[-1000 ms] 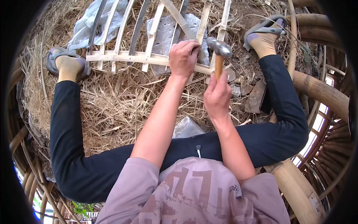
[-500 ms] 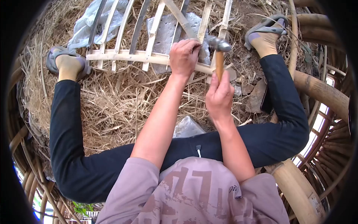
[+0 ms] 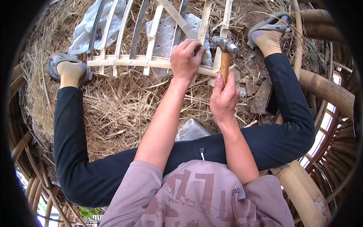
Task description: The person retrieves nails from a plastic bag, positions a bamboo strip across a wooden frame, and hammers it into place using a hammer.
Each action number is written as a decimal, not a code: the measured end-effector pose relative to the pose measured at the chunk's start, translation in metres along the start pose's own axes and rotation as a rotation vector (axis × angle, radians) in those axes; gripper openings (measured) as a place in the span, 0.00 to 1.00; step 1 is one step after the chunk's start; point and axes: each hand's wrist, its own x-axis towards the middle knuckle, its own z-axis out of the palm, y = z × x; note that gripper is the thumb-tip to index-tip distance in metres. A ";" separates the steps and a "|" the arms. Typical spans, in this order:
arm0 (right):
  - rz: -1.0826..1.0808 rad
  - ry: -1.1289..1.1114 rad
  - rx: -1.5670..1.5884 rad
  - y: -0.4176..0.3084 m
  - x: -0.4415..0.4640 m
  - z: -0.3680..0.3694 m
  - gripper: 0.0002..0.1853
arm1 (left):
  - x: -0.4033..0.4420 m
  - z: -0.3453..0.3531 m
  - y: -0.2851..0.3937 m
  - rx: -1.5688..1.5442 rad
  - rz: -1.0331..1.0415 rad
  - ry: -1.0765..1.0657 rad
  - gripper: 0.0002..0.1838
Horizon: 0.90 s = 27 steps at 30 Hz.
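Note:
My right hand (image 3: 224,99) is closed round the wooden handle of a hammer (image 3: 224,62). The hammer's metal head is raised just right of my left hand, above the frame's slats. My left hand (image 3: 185,60) rests on the frame's pale bamboo crossbar (image 3: 123,59), fingers curled in a pinch near a diagonal strip (image 3: 177,19). Whatever lies between those fingertips is hidden. Light and dark bamboo slats (image 3: 152,36) run up and away from the crossbar. Beneath them lies a flat grey stone block (image 3: 163,28).
Dry straw (image 3: 113,109) covers the ground between my legs. A clear plastic bag (image 3: 84,36) lies under the slats at the left. Another grey block (image 3: 191,129) sits close to my lap. Thick bamboo poles (image 3: 327,89) stand at the right, and broken stones (image 3: 261,97) lie near my right leg.
The hammer head has moved slightly right and turned, with the right hand shifting a little. My left hand stays at the crossbar, its fingers still curled.

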 end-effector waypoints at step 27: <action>0.103 -0.087 0.037 0.002 0.001 -0.001 0.08 | 0.000 0.002 -0.002 0.316 0.109 -0.099 0.26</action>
